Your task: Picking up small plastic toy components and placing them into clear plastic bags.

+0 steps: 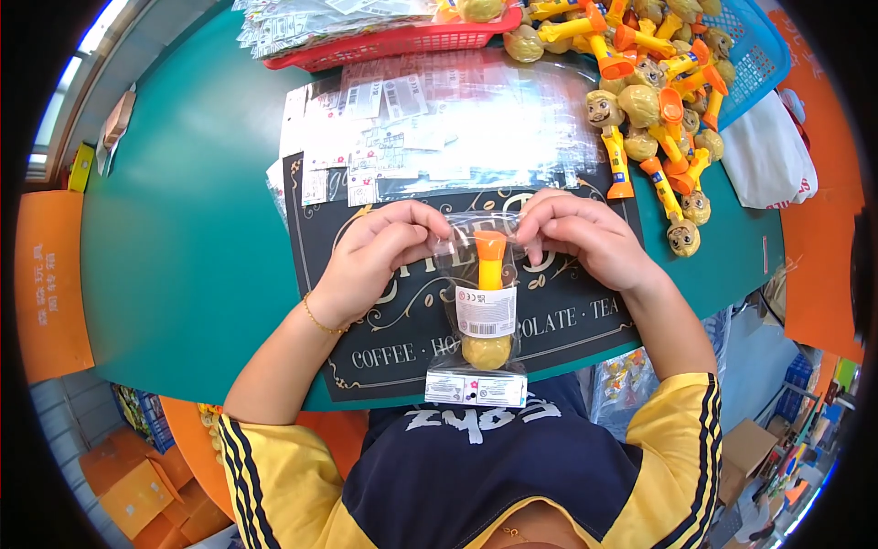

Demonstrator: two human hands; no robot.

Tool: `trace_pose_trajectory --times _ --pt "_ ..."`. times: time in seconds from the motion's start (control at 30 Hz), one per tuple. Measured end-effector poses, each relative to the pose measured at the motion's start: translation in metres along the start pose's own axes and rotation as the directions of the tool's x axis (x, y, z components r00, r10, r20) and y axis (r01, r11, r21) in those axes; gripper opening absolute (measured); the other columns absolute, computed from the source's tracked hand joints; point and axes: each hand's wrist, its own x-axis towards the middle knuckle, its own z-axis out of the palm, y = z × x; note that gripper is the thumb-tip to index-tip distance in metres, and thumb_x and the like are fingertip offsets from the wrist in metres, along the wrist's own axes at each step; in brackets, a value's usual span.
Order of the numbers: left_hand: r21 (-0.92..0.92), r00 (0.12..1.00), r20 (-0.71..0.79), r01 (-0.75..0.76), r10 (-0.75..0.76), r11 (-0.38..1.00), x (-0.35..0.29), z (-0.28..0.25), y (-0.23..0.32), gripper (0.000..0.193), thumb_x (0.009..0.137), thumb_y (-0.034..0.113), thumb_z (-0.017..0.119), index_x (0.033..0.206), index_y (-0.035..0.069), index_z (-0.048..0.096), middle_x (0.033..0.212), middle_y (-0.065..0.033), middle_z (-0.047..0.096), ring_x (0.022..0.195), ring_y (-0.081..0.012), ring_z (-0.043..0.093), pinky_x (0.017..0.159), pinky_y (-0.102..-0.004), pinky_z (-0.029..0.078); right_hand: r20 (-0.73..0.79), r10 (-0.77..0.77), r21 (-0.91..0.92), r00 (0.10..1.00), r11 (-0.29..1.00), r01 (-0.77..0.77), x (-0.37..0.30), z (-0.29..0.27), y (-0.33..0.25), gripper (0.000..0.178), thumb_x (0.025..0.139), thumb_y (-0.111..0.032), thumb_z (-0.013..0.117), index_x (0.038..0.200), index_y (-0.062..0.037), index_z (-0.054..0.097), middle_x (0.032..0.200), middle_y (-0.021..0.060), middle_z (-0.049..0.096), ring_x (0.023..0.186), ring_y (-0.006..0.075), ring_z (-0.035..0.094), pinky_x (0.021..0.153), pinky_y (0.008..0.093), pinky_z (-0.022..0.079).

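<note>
In front of my chest hangs a clear plastic bag (457,272) with a printed white strip along its lower end. A toy (491,273) lies inside it, orange foot up and gold round head down, with a white label wrapped round its yellow stem. My left hand (377,249) pinches the bag's upper left corner between thumb and fingers. The upper right corner is pinched by my right hand (593,240). Between the two hands the bag's mouth edge is stretched out; whether it is sealed I cannot tell.
Beneath is a black printed mat (320,352) on a green table (183,229). Flat clear bags (402,137) lie spread beyond my hands. A red basket (393,50) holds more bags. At the far right, several similar toys (672,101) heap against a blue basket (759,59), beside a white bag (768,156).
</note>
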Motion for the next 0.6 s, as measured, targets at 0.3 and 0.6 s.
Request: trace_pose_trajectory --times 0.3,0.6 --pt "-0.072 1.0 -0.008 0.0 0.0 0.997 -0.001 0.009 -0.005 0.016 0.087 0.0 0.06 0.099 0.002 0.051 0.098 -0.0033 0.057 0.091 -0.012 0.059 0.081 -0.028 0.053 -0.089 -0.086 -0.164 0.992 0.984 0.07 0.002 0.005 0.003 0.01 0.079 0.004 0.064 0.089 0.0015 0.064 0.085 0.0022 0.058 0.082 0.0101 0.057 0.078 0.0233 0.046" --pt "-0.046 0.994 0.033 -0.105 0.106 0.993 -0.003 0.023 -0.016 0.029 0.085 -0.004 0.06 0.112 0.0 0.051 0.107 -0.0043 0.052 0.095 -0.0122 0.057 0.086 -0.0279 0.051 -0.07 -0.202 -0.326 0.977 0.93 0.169 -0.003 0.023 0.005 0.06 0.075 -0.012 0.073 0.127 -0.0057 0.042 0.119 0.0079 0.047 0.113 0.0202 0.049 0.093 0.0321 0.042"
